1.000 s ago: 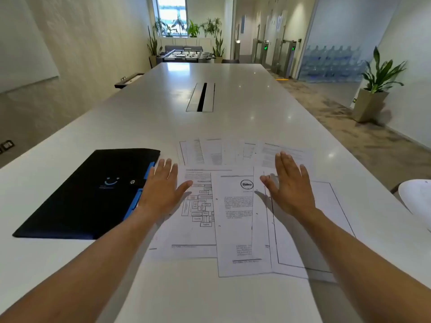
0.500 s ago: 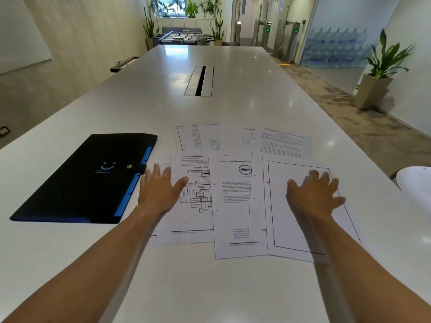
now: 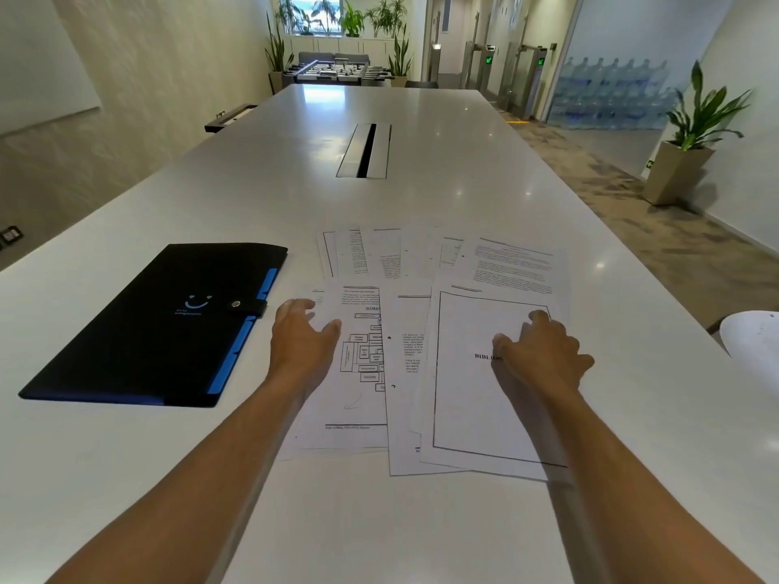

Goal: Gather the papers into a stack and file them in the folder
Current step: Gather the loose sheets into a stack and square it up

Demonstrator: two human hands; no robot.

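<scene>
Several printed papers (image 3: 463, 406) lie fanned out on the white table (image 3: 421, 196), a near row overlapping a far row (image 3: 512, 263). A shut black folder (image 3: 160, 326) with blue tabs and a snap strap lies to their left. My left hand (image 3: 301, 345) rests on the left edge of the flowchart sheet (image 3: 362, 364), fingers curled and spread. My right hand (image 3: 543, 358) presses on the bordered title sheet (image 3: 468, 415) at the right, fingers bent. Neither hand has a sheet lifted.
A metal cable hatch (image 3: 366, 151) is set into the table's middle, further away. A white rounded object (image 3: 754, 339) pokes in at the right edge. A potted plant (image 3: 691, 145) stands on the floor at the right, beyond the table edge.
My right hand has slid the bordered sheet leftward over the middle sheets, closing the fan. Both hands' fingers have curled from flat. The left hand has stayed by the flowchart sheet.
</scene>
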